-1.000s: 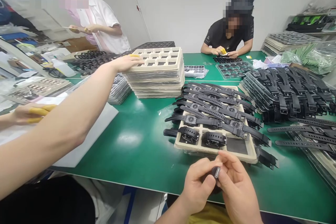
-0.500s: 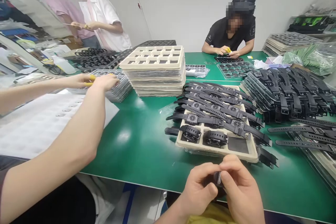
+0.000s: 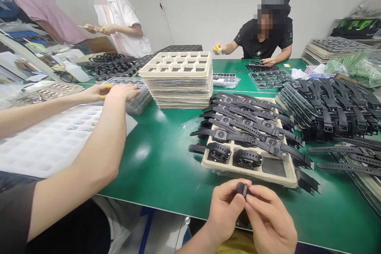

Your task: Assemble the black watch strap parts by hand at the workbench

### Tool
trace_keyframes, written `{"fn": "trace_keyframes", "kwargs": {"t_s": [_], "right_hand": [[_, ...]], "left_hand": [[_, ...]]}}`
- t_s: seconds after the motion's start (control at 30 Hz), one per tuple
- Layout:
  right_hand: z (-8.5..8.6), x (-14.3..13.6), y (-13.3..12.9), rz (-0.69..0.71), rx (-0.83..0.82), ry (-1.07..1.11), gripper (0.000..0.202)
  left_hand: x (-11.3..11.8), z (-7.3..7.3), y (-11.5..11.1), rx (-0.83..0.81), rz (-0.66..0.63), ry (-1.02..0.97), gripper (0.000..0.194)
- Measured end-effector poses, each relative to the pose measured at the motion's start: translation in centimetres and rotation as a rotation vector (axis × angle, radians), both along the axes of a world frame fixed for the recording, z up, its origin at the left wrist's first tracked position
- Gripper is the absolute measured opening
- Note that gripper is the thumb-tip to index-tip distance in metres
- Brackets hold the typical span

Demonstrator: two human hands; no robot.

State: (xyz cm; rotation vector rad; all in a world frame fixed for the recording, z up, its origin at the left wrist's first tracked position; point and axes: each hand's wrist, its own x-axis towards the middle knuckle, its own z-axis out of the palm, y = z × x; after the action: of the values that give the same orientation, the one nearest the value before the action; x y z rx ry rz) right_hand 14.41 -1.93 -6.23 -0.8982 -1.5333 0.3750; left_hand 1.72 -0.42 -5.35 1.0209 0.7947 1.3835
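At the table's near edge, both of my hands are closed on a black smartwatch, fingertips meeting at its strap. A rounded black strap end and a small shiny metal part stick up between my left hand and my right hand. Fingers and shadow hide most of the watch body. Just beyond my hands, a cream tray holds rows of black smartwatches, many lying face down with straps stretched out. Two watches with curled straps sit in its front row, beside a bare dark-bottomed compartment.
A tall stack of cream trays stands behind. Strapped watches on clear trays fill the right side. A co-worker's arms reach in from the left over a white tray. Another person works across the green table.
The strap end with its metal part has risen and turned into clearer view between my fingers. The person opposite has moved one hand out to the left, away from the watches.
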Motion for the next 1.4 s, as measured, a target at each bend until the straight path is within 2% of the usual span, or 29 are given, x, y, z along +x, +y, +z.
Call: {"fn": "trace_keyframes", "kwargs": {"t_s": [0.1, 0.17, 0.27, 0.33, 0.43, 0.6, 0.7, 0.8, 0.93, 1.03, 1.2, 1.3, 1.4], "right_hand": [[-0.1, 0.0, -0.1, 0.023, -0.05, 0.042, 0.04], [0.5, 0.5, 0.1, 0.133, -0.14, 0.087, 0.04], [2.6, 1.7, 0.8, 0.336, -0.415, 0.106, 0.042], [4.4, 2.3, 1.5, 0.434, -0.605, 0.022, 0.032], [6.7, 2.6, 2.3, 0.477, -0.726, -0.045, 0.016], [8.5, 2.9, 3.2, 0.3, -0.704, -0.03, 0.032], [9.2, 2.7, 3.6, 0.161, -0.568, -0.03, 0.027], [9.7, 1.9, 4.1, 0.074, -0.534, -0.084, 0.025], [10.0, 1.0, 4.9, -0.066, -0.479, -0.125, 0.022], [9.8, 0.8, 5.3, -0.081, -0.447, -0.133, 0.02], [9.2, 0.5, 5.8, -0.065, -0.499, -0.088, 0.022], [9.1, 0.5, 5.9, -0.033, -0.523, -0.053, 0.025], [9.0, 1.2, 5.1, -0.006, -0.496, -0.041, 0.022]], "left_hand": [[-0.1, 0.2, 0.2, 0.001, -0.007, -0.014, 0.041], [-0.4, 0.5, 0.4, -0.041, -0.06, -0.079, 0.044], [-1.1, 1.0, 0.9, -0.129, -0.247, -0.139, 0.053], [-1.5, 1.4, 1.1, -0.15, -0.382, -0.093, 0.058], [-1.7, 1.7, 1.2, -0.183, -0.494, -0.055, 0.064], [-0.8, 1.1, 1.0, -0.26, -0.557, -0.079, 0.064], [0.2, 0.6, 0.7, -0.308, -0.554, -0.234, 0.058], [1.3, 0.5, 0.3, -0.335, -0.543, -0.447, 0.05], [1.8, 0.8, -0.1, -0.357, -0.598, -0.479, 0.05], [1.7, 0.8, -0.2, -0.368, -0.581, -0.467, 0.048], [1.8, 0.2, -0.3, -0.325, -0.628, -0.519, 0.047], [1.6, 0.6, -0.2, -0.274, -0.595, -0.417, 0.051], [0.5, 2.0, 0.1, -0.12, -0.398, 0.028, 0.052]]}}
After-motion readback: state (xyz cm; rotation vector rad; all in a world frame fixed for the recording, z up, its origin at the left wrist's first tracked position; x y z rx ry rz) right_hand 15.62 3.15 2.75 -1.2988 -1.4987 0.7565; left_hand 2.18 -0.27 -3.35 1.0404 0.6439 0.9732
